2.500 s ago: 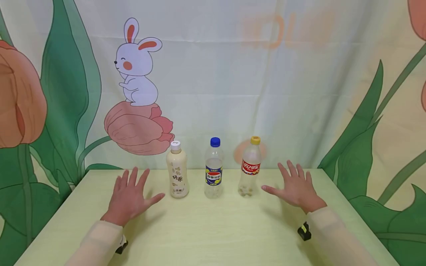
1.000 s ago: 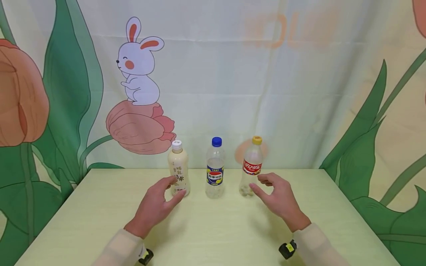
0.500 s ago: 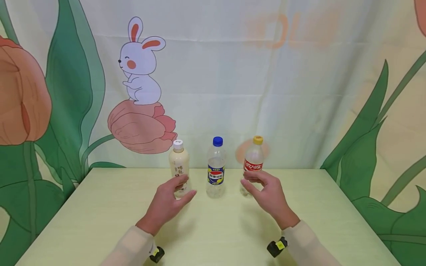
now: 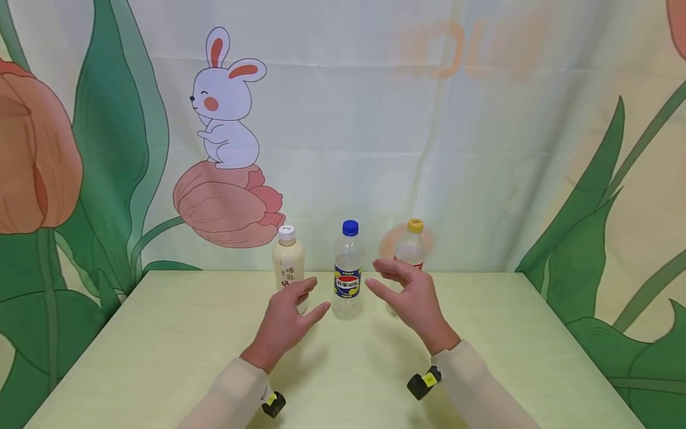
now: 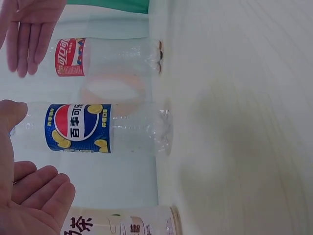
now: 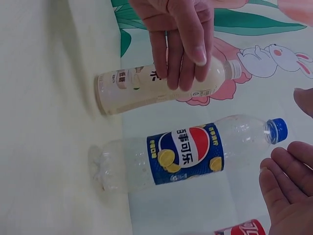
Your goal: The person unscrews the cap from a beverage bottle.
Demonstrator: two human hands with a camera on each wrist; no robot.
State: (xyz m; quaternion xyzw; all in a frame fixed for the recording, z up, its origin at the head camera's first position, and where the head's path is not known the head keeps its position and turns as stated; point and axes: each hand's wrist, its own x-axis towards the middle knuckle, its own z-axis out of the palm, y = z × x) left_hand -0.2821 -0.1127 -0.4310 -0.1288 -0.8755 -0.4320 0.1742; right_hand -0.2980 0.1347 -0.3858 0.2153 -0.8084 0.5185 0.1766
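Observation:
In the head view a clear cola bottle (image 4: 348, 285) with a blue cap and blue label stands upright between my two hands. My left hand (image 4: 286, 319) is near its lower left, fingers loosely bent and thumb apart, holding nothing. My right hand (image 4: 414, 298) is at its right, higher up, thumb and fingers spread apart. Behind my left hand stands a cream-coloured milk tea bottle (image 4: 288, 259) with a white cap, partly covered. A red-labelled cola bottle (image 4: 410, 243) with a yellow cap is mostly hidden behind my right hand. In the right wrist view my right fingers (image 6: 281, 181) are near the blue cap (image 6: 278, 130).
The three bottles stand in a row towards the back of the pale table (image 4: 343, 381). Behind it hangs a curtain (image 4: 343, 119) printed with a rabbit and tulips. Black wrist cameras (image 4: 273, 404) are strapped under both sleeves.
Both hands came in from the sides, fingers first spread, now loosely bent, and moved towards the middle bottle. The right hand also rose a little. The bottles have stayed in place.

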